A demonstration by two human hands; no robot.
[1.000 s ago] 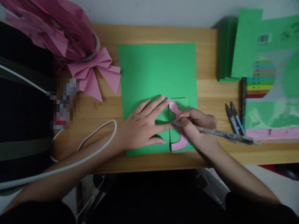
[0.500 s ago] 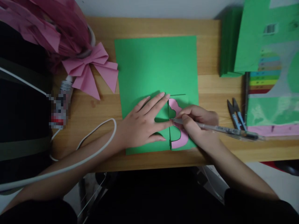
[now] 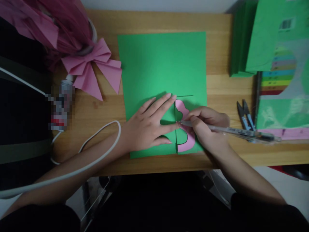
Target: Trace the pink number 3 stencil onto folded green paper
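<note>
A large green paper sheet [image 3: 154,61] lies flat, with a pink curved paper cut-out [image 3: 190,141] on its lower right part. Flat on the sheet, fingers spread, is my left hand [image 3: 151,127]; one fingertip reaches the inner edge of the pink piece. My right hand [image 3: 210,127] is closed round a clear pen [image 3: 231,130], whose tip rests at the middle of the pink piece beside that fingertip. Black lines show on the green near the cut-out, one of them above it.
A pink paper bow [image 3: 93,66] and a tube [image 3: 63,103] lie at the left, near a white cable [image 3: 96,161]. Small blue-handled snips [image 3: 245,117], a green paper stack [image 3: 243,42] and a paper pack [image 3: 277,109] are at the right.
The whole view has shifted a little. The pen's back end has swung slightly; both hands hold nearly the same places on the paper.
</note>
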